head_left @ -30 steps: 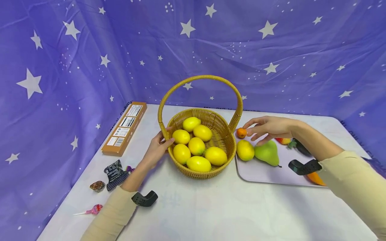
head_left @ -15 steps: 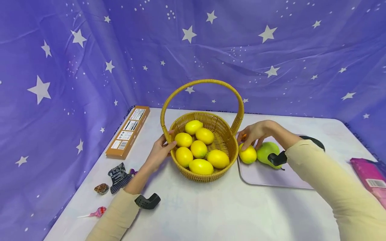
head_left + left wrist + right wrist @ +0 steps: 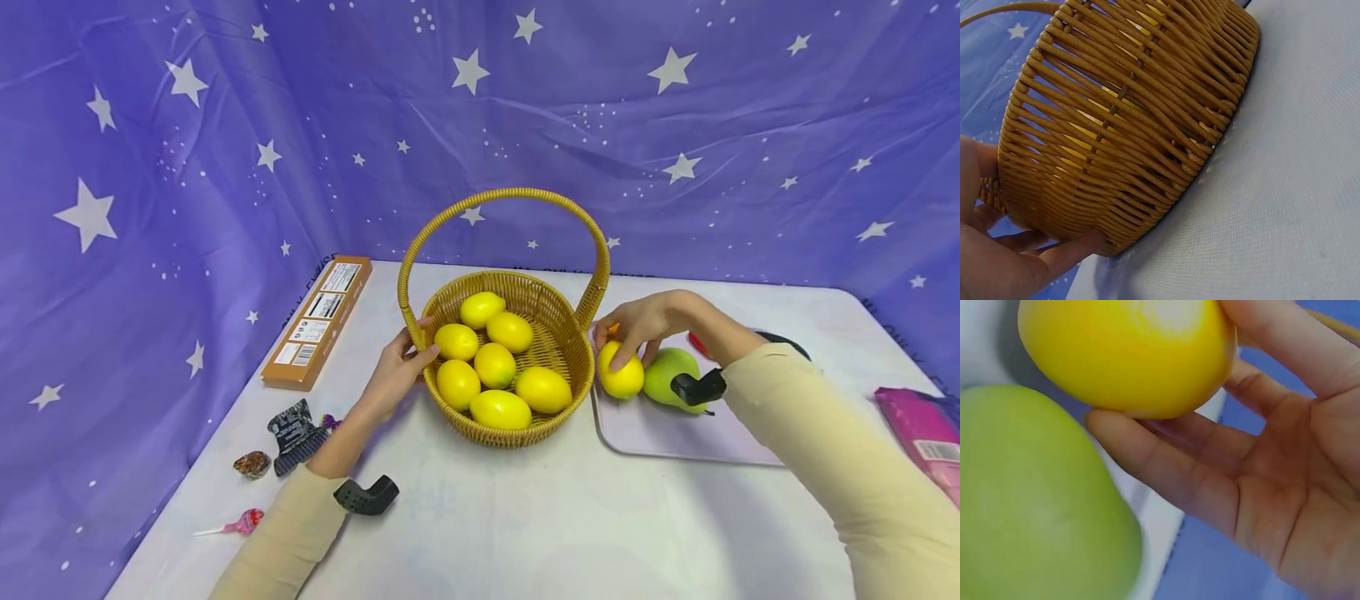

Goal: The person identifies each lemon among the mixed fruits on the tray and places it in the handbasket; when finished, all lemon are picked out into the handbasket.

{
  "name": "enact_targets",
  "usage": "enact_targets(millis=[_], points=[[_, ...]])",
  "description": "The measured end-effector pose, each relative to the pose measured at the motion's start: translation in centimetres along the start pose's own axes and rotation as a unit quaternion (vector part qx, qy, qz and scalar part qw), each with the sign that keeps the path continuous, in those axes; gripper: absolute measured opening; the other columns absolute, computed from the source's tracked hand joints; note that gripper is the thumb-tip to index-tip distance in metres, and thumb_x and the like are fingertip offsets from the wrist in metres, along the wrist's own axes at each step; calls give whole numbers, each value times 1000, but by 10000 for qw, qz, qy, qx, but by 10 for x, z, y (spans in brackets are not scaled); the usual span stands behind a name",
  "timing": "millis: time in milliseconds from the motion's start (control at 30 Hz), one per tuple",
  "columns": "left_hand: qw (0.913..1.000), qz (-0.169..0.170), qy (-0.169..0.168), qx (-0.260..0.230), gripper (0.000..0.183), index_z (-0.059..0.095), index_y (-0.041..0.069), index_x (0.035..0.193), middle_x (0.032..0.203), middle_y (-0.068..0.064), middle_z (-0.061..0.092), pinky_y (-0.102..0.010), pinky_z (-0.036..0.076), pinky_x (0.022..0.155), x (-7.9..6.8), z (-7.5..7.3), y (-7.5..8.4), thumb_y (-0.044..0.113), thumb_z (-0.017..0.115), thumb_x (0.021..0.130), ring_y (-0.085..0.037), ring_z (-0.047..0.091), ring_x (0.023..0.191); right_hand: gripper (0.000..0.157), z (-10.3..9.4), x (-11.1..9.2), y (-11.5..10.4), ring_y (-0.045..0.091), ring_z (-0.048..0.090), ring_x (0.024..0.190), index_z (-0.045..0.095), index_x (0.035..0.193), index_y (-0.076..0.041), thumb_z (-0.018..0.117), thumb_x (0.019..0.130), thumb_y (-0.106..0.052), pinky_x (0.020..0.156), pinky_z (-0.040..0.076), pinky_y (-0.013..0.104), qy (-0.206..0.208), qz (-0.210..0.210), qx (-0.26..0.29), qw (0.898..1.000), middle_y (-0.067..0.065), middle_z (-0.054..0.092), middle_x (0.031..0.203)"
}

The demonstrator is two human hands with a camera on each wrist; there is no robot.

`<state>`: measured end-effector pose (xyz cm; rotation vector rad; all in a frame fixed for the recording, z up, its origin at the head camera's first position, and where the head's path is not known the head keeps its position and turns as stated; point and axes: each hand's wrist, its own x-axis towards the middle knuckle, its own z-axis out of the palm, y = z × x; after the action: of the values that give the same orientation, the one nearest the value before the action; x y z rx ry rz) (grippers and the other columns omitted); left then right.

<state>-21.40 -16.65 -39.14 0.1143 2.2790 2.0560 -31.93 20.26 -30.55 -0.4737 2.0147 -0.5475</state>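
Observation:
A wicker basket (image 3: pixel 553 346) with a tall hooped handle stands mid-table, several yellow lemons (image 3: pixel 501 411) inside. My left hand (image 3: pixel 393 375) grips its left side at the handle's base, thumb over the rim. The left wrist view has that hand's fingers against the woven outer wall. Just right of the basket, my right hand (image 3: pixel 651 323) pinches another lemon (image 3: pixel 622 383) at the tray's left end. In the right wrist view, thumb and fingers lie around this lemon (image 3: pixel 1122 356). A green pear (image 3: pixel 670 368) sits close beside it. Behind the fingers, a small orange fruit (image 3: pixel 613 328) is mostly hidden.
The pale tray (image 3: pixel 675 442) lies at right, partly under my right arm, with something red (image 3: pixel 699 343) on it. A pink packet (image 3: pixel 918 433) is farther right. At left are an orange-brown box (image 3: pixel 318 325), a dark wrapper (image 3: pixel 295 437), a brown-wrapped sweet (image 3: pixel 252 464) and a lollipop (image 3: pixel 243 522).
My right hand has come down from above the pear and small orange fruit onto the lemon, and its fingers have closed around it. The left hand stays on the basket.

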Motion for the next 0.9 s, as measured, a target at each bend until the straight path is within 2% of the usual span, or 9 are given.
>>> enact_targets(millis=[67, 267, 400, 500, 633, 733, 767, 900], points=[[10000, -27, -7, -6, 52, 34, 8, 149, 145, -20, 39, -31, 54, 78, 0, 0, -1, 12, 52, 101, -38, 50, 123, 48, -3, -11, 0, 25, 55, 101, 51, 121, -5, 76, 86, -25, 83, 54, 40, 74, -158, 71, 9998, 20, 46, 128], [10000, -34, 25, -7, 52, 34, 8, 149, 145, -20, 39, -37, 53, 81, 1, 0, 0, 12, 52, 101, -38, 50, 122, 50, -6, -46, -12, 31, 58, 104, 52, 124, -7, 78, 84, -22, 89, 52, 43, 507, -666, 306, 9960, 20, 50, 125], [10000, -29, 27, 1, 52, 33, 8, 149, 145, -20, 39, -40, 53, 82, 2, 1, 0, 12, 52, 100, -38, 51, 122, 49, -1, -54, -27, 34, 54, 109, 52, 124, -7, 78, 83, -15, 89, 52, 42, 617, -1186, 335, 9905, 17, 53, 123], [10000, 2, 37, 36, 52, 33, 8, 149, 146, -20, 38, -39, 53, 82, 1, -1, 3, 11, 52, 100, -38, 50, 123, 50, 5, -49, -44, 33, 53, 110, 52, 125, -6, 78, 83, -15, 88, 52, 41, 642, -1558, 201, 9855, 14, 54, 125], [10000, 20, 69, 42, 52, 33, 8, 149, 146, -21, 38, -33, 54, 78, 0, -3, 3, 10, 51, 101, -39, 50, 122, 54, 11, -27, -66, 29, 58, 92, 51, 129, -7, 78, 84, -22, 76, 53, 39, 720, -1709, -63, 9826, 15, 53, 122], [10000, 20, 66, 28, 52, 33, 7, 149, 146, -21, 37, -29, 54, 75, -1, -2, 3, 10, 52, 100, -39, 50, 122, 54, 10, -7, -79, 27, 57, 82, 50, 130, -8, 77, 85, -21, 72, 54, 38, 788, -1529, -260, 9847, 17, 51, 120], [10000, 12, 60, 16, 52, 33, 8, 149, 146, -21, 38, -29, 54, 75, -1, -1, 3, 10, 52, 100, -39, 50, 122, 53, 9, -1, -83, 26, 57, 84, 50, 130, -7, 76, 85, -20, 73, 54, 38, 817, -1427, -370, 9857, 16, 50, 122], [10000, 6, 51, -3, 52, 33, 8, 149, 146, -21, 38, -31, 54, 76, -2, 1, 3, 10, 52, 100, -38, 50, 123, 49, 6, 20, -94, 24, 56, 85, 52, 128, -10, 76, 85, -14, 75, 55, 37, 777, -771, -935, 9896, 17, 48, 124]])
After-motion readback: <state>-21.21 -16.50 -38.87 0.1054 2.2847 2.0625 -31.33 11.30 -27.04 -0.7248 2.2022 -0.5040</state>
